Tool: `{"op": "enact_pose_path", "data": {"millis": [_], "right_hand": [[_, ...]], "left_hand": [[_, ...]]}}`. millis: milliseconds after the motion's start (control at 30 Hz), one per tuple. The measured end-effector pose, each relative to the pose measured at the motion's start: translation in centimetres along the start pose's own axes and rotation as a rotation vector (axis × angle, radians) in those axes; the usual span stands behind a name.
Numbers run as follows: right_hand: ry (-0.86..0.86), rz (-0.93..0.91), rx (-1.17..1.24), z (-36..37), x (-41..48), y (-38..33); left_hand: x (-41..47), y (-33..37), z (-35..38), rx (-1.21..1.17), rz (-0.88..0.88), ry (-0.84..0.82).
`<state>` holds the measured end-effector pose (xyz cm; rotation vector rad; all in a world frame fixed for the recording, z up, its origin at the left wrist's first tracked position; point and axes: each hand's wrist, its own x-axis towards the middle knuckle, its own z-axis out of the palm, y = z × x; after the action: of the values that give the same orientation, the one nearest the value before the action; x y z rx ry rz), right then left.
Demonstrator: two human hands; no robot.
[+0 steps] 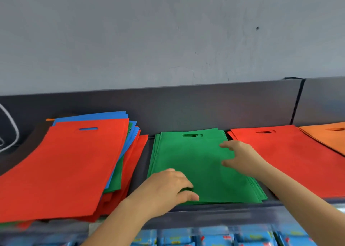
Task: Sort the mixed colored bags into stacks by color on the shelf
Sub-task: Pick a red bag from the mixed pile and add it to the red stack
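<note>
Nearest the camera, below the shelf's front edge (224,215), blurred blue packages (214,238) are showing in a row. Both bare forearms are reaching up over that edge. The left hand (166,186) is sitting on the near left corner of the green stack (192,158), its fingers bending down onto the top bag and the thumb lying flat along the near edge. Whether it is pinching a bag or only pressing is not clear. The right hand (240,156) is resting farther back on the right part of the same stack, fingers straight and spread, gripping nothing.

The green stack is lying flat in the middle of the shelf, its handle cut-out toward the back. Just to its left the mixed pile (61,167) is sprawling and overhanging the front edge, a red bag on top, with blue, green and more red edges fanning out at its right side. To the right of the green, a red stack (291,152) is lying close beside it, and beyond that an orange stack (328,135) is running out of view. Behind them all a dark back panel (205,107) is standing, and above it a grey wall (168,40) is filling the upper half
</note>
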<state>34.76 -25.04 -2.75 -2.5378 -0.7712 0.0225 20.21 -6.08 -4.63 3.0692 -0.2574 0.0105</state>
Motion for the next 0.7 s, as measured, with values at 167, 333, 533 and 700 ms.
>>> {"op": "enact_pose_path", "data": {"millis": [167, 333, 533, 700], "right_hand": [[-0.009, -0.185, 0.067, 1.8, 0.2, -4.7], [-0.047, -0.327, 0.130, 3.8, 0.0, -10.4], [-0.110, -0.470, 0.224, 7.1, -0.8, -16.6], [-0.164, -0.615, 0.235, 9.3, -2.0, -21.3]], "left_hand": [[-2.6, -0.2, -1.8, 0.040, -0.014, 0.137], [-8.9, -3.8, -4.5, -0.002, -0.093, 0.309], [-16.7, -11.0, -5.7, 0.058, -0.387, 0.073], [-19.3, -14.0, -3.9, 0.043, -0.459, -0.069]]}}
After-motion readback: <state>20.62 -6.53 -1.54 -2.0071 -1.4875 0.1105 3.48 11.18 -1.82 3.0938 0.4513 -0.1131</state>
